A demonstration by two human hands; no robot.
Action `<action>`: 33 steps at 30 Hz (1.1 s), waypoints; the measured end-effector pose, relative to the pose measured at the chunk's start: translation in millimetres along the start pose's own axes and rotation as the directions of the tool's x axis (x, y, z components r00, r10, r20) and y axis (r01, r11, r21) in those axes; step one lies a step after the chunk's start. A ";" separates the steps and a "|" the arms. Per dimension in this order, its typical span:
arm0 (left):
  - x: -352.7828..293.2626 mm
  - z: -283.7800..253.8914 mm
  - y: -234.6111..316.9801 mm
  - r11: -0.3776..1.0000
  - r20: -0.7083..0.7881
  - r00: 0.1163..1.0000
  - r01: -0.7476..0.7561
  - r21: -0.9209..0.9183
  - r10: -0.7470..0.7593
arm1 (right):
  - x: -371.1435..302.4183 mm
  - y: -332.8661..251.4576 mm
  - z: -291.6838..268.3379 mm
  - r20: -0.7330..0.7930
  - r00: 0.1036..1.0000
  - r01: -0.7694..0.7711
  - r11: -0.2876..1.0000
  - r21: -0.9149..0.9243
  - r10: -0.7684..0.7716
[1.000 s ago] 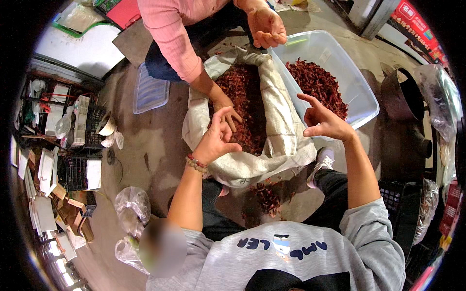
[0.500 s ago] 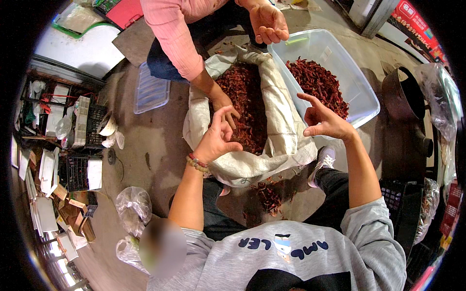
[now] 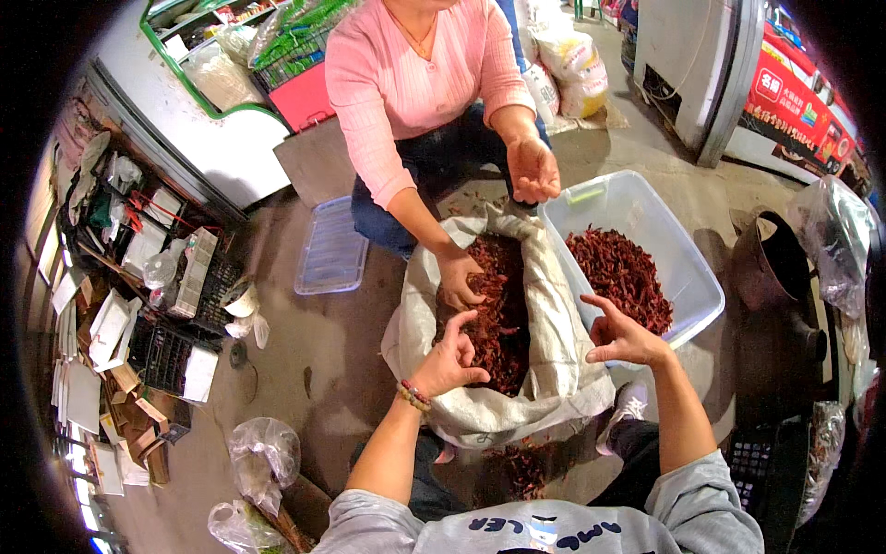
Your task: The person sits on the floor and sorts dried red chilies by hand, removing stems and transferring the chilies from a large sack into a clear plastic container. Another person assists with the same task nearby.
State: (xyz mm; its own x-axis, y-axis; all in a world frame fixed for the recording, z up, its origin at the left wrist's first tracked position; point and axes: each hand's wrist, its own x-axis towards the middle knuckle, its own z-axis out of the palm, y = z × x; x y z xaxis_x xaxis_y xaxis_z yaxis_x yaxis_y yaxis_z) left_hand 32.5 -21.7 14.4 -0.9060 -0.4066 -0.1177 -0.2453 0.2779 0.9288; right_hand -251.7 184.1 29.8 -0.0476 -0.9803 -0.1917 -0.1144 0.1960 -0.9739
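Observation:
A white woven sack [image 3: 554,332] lies open on the floor, full of dried red chillies [image 3: 498,314]. My left hand [image 3: 450,358] rests on the chillies at the sack's near side with its fingers curled; I cannot see whether it holds any. My right hand [image 3: 620,337] hovers with fingers apart and nothing visible in it, between the sack's right edge and a clear plastic tub [image 3: 688,268] that holds more chillies. A person in a pink top squats opposite me. One of that person's hands [image 3: 459,277] is in the sack and the other [image 3: 533,169] is raised above the tub.
A clear tub lid [image 3: 332,249] lies on the concrete floor to the left. Crates and boxes of small goods [image 3: 157,305] line the left side. Plastic bags [image 3: 263,452] sit near my left knee. A dark metal pot [image 3: 775,268] stands right of the tub.
The view has tilted up, so more of the person opposite shows. My hands stay at the sack and tub edge; the person's hand is still in the chillies.

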 end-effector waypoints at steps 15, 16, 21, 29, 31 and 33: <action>2.3 2.1 -13.0 0.999 0.025 0.999 -0.023 -0.049 0.024 | 2.7 6.0 -1.0 0.020 1.000 0.025 0.999 -0.037 -0.024; 1.2 1.6 -12.8 0.999 0.024 0.999 -0.032 -0.029 0.032 | 3.6 6.6 0.2 0.021 0.999 0.035 0.998 -0.043 -0.034; -1.7 -1.9 -5.3 1.000 0.032 0.999 -0.029 0.009 0.029 | 6.1 7.4 2.3 0.023 0.999 0.027 0.999 -0.027 -0.026; -1.4 -3.4 -10.9 1.000 -0.004 1.000 -0.022 0.005 0.022 | 8.3 1.0 7.0 0.032 0.999 -0.008 0.999 0.054 0.006; -2.6 -2.2 -11.2 0.999 -0.012 0.999 -0.053 0.010 0.053 | 9.2 3.1 7.1 0.019 1.000 0.010 0.999 0.038 -0.011; -2.3 -2.5 -11.2 0.998 -0.014 0.998 -0.060 -0.002 0.060 | 11.6 3.8 6.0 0.029 0.999 0.023 0.999 0.027 -0.024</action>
State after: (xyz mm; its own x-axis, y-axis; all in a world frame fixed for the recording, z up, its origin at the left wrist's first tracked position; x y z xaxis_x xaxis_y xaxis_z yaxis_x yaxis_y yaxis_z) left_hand 38.2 -26.1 5.1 -0.9141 -0.4013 -0.0572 -0.1900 0.2996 0.9350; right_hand -246.7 173.3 23.1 -0.0157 -0.9850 -0.1720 -0.0885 0.1727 -0.9810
